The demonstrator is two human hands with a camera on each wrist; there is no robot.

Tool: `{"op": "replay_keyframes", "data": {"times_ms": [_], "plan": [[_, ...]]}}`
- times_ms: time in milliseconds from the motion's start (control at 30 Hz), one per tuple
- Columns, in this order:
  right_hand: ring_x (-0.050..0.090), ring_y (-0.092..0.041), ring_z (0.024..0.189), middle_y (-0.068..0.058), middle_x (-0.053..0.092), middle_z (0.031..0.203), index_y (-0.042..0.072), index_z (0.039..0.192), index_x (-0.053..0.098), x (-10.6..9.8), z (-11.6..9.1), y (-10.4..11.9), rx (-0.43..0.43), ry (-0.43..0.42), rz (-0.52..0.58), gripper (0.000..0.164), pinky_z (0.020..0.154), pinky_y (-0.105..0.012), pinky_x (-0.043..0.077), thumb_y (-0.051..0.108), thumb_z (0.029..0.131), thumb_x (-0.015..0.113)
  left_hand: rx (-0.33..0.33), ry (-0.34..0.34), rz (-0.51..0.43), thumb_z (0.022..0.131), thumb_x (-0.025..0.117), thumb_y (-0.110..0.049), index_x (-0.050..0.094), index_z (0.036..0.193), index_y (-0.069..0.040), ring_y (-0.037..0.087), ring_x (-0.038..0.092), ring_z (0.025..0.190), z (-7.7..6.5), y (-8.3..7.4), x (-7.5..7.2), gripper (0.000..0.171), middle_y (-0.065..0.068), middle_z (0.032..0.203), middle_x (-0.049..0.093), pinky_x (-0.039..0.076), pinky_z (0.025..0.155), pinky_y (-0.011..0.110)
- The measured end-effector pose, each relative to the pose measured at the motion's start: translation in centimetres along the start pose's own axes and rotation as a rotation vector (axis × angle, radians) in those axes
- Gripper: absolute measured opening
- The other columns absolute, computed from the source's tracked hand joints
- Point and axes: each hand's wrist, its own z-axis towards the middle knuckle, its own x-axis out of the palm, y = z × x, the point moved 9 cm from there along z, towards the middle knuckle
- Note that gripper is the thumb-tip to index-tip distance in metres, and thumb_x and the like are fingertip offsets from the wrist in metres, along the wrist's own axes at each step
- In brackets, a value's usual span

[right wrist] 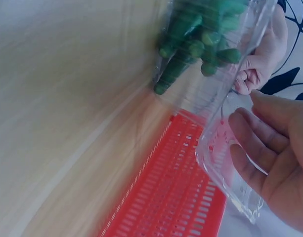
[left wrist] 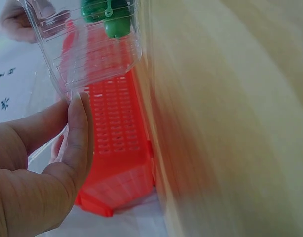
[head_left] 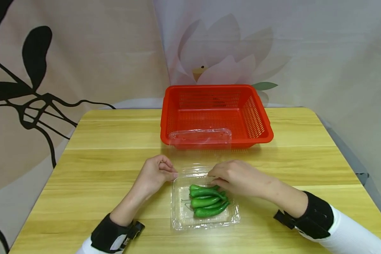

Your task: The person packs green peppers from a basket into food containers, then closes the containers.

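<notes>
A clear plastic clamshell box (head_left: 182, 217) stands on the table with its lid (head_left: 200, 135) raised toward the back. Several green chili peppers (head_left: 209, 203) lie in the box's base, most with their stems to the left. At the box's back left corner, my left hand (head_left: 157, 174) pinches the rim between thumb and index finger, as the left wrist view shows. My right hand (head_left: 238, 178) is at the back right corner near the hinge. In the right wrist view its fingers (right wrist: 255, 133) are loosely bent, with a gap between thumb and fingertips beside the clear plastic.
Behind the box sits a red perforated plastic basket (head_left: 209, 143); the raised lid overlaps its front rim in the head view. The wooden table (head_left: 114, 169) ends just behind the basket, with a printed cloth backdrop (head_left: 114, 53) beyond.
</notes>
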Motion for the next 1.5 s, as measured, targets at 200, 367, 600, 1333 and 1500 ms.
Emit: {"op": "replay_keyframes", "data": {"times_ms": [200, 367, 600, 1333, 1500], "plan": [[0.072, -0.009, 0.09, 0.002, 0.077, 0.099, 0.01, 0.106, 0.077, -1.0, -0.8, -0.8, 0.033, -0.037, 0.001, 0.016, 0.081, -0.028, 0.062, 0.006, 0.091, 0.082, 0.009, 0.004, 0.001, 0.086, 0.077, 0.015, 0.06, 0.1, 0.004, 0.024, 0.072, 0.081, 0.4, -0.3, 0.3, 0.025, 0.014, 0.09, 0.074, 0.064, 0.078, 0.04], [0.075, -0.016, 0.094, -0.004, 0.078, 0.105, 0.005, 0.11, 0.077, -1.8, -1.7, -1.6, 0.086, -0.063, -0.01, 0.019, 0.082, -0.031, 0.063, 0.009, 0.093, 0.081, 0.022, 0.006, 0.009, 0.085, 0.078, 0.015, 0.06, 0.099, 0.003, 0.023, 0.072, 0.079, 0.7, -0.6, 0.7, 0.025, 0.014, 0.088, 0.074, 0.064, 0.077, 0.04], [0.069, -0.008, 0.083, -0.001, 0.077, 0.099, 0.005, 0.111, 0.076, -4.2, -3.1, -3.2, 0.18, -0.185, -0.032, 0.02, 0.071, -0.03, 0.062, 0.008, 0.092, 0.081, 0.02, 0.008, 0.008, 0.084, 0.077, 0.016, 0.059, 0.098, 0.004, 0.023, 0.071, 0.08, 1.1, -0.7, 1.0, 0.026, 0.013, 0.087, 0.074, 0.064, 0.077, 0.039], [0.052, -0.014, 0.064, -0.004, 0.07, 0.084, 0.0, 0.12, 0.074, -10.0, -4.8, -7.7, 0.439, -0.609, 0.084, 0.021, 0.057, -0.018, 0.042, 0.003, 0.1, 0.07, 0.073, 0.015, 0.037, 0.084, 0.078, 0.014, 0.061, 0.097, 0.002, 0.022, 0.071, 0.079, 2.1, -2.0, 1.9, 0.025, 0.013, 0.087, 0.075, 0.063, 0.078, 0.043], [0.061, -0.022, 0.065, -0.005, 0.071, 0.082, 0.002, 0.117, 0.073, -9.7, -4.9, -8.2, 0.511, -0.585, 0.17, 0.017, 0.056, -0.019, 0.047, 0.009, 0.103, 0.068, 0.086, 0.012, 0.042, 0.085, 0.077, 0.014, 0.061, 0.097, 0.003, 0.022, 0.071, 0.081, 2.3, -2.1, 1.8, 0.023, 0.015, 0.089, 0.075, 0.063, 0.076, 0.039]]}}
